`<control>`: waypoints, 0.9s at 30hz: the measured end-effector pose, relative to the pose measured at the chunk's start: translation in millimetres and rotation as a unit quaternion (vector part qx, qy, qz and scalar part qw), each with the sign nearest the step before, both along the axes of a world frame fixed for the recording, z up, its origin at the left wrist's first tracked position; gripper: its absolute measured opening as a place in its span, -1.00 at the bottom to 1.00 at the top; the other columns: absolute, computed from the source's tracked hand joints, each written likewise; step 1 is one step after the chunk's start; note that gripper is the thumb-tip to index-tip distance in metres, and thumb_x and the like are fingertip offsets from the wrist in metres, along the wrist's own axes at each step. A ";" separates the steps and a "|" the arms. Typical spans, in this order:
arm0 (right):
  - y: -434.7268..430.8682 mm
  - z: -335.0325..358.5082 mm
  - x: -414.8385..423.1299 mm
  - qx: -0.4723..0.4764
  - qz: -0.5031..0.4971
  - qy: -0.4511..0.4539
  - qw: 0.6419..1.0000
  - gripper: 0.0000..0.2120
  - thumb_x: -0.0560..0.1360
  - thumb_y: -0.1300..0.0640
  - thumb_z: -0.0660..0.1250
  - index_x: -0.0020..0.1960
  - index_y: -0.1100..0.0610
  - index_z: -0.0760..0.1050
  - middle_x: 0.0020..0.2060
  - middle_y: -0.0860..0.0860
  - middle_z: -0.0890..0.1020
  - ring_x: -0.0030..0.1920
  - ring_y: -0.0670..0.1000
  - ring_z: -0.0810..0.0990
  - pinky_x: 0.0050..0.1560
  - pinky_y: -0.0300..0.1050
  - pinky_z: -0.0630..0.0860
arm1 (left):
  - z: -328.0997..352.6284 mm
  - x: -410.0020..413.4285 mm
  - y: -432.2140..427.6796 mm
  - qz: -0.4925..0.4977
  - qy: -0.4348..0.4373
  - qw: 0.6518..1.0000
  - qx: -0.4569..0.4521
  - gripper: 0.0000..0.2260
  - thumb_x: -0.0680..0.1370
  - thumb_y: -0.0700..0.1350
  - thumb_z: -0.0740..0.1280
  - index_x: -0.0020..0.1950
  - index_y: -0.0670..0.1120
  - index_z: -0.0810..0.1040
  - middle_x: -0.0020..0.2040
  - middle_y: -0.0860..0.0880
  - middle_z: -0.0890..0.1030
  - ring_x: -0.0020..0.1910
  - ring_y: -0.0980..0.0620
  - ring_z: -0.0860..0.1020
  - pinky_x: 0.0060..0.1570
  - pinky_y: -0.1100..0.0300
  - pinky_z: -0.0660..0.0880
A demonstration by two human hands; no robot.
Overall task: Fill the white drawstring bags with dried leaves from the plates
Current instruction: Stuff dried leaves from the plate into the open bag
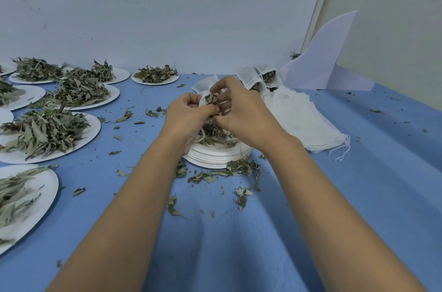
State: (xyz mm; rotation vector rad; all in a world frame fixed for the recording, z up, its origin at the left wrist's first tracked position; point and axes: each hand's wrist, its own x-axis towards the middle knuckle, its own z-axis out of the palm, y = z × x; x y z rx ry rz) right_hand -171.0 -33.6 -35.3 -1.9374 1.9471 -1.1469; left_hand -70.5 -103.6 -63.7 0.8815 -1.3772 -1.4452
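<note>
- The person's left hand [189, 112] is gripping the near-left edge of a white drawstring bag [200, 87], fingers curled tight and clamped on the cloth.
- The right hand [241, 112] is holding the same bag at its mouth, fingers bent over the far rim and thumb tip meeting the left thumb; whether it is also pinching leaves cannot be told.
- The bag is being held open just above a stack of paper plates [215, 156], at the centre of the table.
- Dried leaves [211, 100] are showing in the bag's mouth between the two hands; more are lying on the top plate of the stack.
- Filled bags [262, 76] are sitting just behind the right hand, leaves showing at their tops.
- A pile of empty bags [303, 119] is lying flat to the right of the stack, loose strings trailing at its near end.
- Leaf-laden paper plates [51, 132] are sitting in rows along the left side.
- Leaf fragments are lying scattered over the blue tablecloth [358, 184], thickest just before the stack.
- A white sheet [323, 62] is leaning against the wall in the far right corner.
</note>
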 end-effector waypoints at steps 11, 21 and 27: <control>-2.7 0.3 -4.3 -0.128 -0.109 -0.151 0.974 -0.86 0.49 0.25 0.30 0.04 0.13 0.47 -0.13 -0.05 0.57 -0.07 0.04 0.62 -0.01 0.07 0.57 | 2.5 4.9 -6.1 0.011 0.044 0.999 -0.026 -0.76 0.38 -0.36 0.45 -0.21 -0.08 0.46 -0.36 0.01 0.53 -0.50 0.21 0.49 -0.44 0.40 0.43; -5.6 -4.0 -7.5 -0.089 -0.125 -0.074 0.985 -0.89 0.48 0.18 0.34 -0.06 0.13 0.64 -0.32 -0.14 0.57 -0.27 -0.18 0.52 -0.21 -0.37 0.43 | 5.5 9.6 -2.7 -0.032 0.009 0.998 -0.062 -0.78 0.41 -0.36 0.44 -0.22 -0.09 0.46 -0.50 0.13 0.53 -0.50 0.24 0.50 -0.47 0.42 0.41; -3.7 -3.2 -6.6 -0.064 -0.098 -0.171 0.978 -0.81 0.47 0.15 0.36 0.07 0.10 0.64 -0.17 -0.10 0.66 -0.11 -0.15 0.61 0.04 -0.13 0.58 | 5.1 10.7 -4.0 -0.043 -0.004 0.997 -0.069 -0.79 0.41 -0.34 0.44 -0.20 -0.08 0.48 -0.46 0.12 0.56 -0.46 0.22 0.52 -0.42 0.41 0.43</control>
